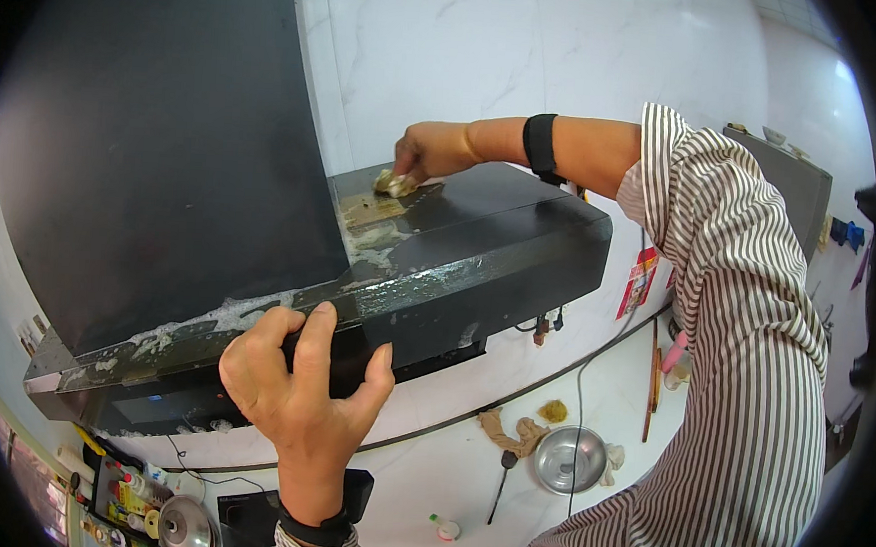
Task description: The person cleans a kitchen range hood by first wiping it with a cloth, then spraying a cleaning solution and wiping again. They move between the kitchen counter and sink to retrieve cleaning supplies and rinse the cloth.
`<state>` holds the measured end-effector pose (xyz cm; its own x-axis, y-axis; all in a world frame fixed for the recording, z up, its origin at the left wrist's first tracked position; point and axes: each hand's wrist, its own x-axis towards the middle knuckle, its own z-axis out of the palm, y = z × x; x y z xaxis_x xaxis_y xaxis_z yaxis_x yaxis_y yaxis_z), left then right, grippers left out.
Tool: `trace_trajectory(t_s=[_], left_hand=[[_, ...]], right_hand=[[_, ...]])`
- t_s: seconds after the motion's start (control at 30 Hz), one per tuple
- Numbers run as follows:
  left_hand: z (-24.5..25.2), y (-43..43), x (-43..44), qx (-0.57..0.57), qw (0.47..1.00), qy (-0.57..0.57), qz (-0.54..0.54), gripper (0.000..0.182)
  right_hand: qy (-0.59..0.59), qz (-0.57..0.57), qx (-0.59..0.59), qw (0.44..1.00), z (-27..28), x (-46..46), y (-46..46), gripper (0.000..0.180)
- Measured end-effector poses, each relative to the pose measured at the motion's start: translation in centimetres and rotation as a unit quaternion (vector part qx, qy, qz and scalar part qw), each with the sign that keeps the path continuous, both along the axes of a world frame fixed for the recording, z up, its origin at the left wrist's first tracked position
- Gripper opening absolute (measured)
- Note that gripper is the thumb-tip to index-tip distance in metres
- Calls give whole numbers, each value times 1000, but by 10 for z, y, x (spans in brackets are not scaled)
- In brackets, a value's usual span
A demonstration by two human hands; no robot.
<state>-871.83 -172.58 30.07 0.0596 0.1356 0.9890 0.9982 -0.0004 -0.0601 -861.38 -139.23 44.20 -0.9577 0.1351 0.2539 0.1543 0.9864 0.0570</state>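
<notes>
My right hand (437, 154) presses a wet, yellowish scouring pad or cloth (393, 184) onto the top of a black range hood (486, 202), near the wall. Beside it lies a brownish, grimy patch (371, 209) with white foam (380, 241) around it. More suds run along the base of the hood's tall black chimney cover (177, 148). My left hand (306, 378) rests on the hood's front edge, its fingertips over the rim and its thumb against the front face; it holds no loose thing.
Below, a white counter bears a steel bowl (570, 460), a brown cloth (515, 435), a yellowish scourer (552, 411), a black-headed brush (508, 460) and a small green-capped bottle (445, 528). A pot lid (184, 528) and bottles stand at lower left. A cable (580, 400) hangs at right.
</notes>
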Motion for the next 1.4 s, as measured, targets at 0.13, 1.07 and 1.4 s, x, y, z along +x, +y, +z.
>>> trace_trajectory(t_s=[0.13, 1.07, 1.4], left_hand=[[0, -14, -7, -10, 1000, 0, 30, 53], [2, -16, -8, -3, 998, 12, 57, 54], [3, -6, -2, 8, 999, 14, 30, 54]], right_hand=[[-72, -246, 171, 951, -3, -16, 53, 33], [-47, 127, -101, 986, -5, -75, -52, 22], [-83, -108, 20, 990, 1, -7, -3, 18]])
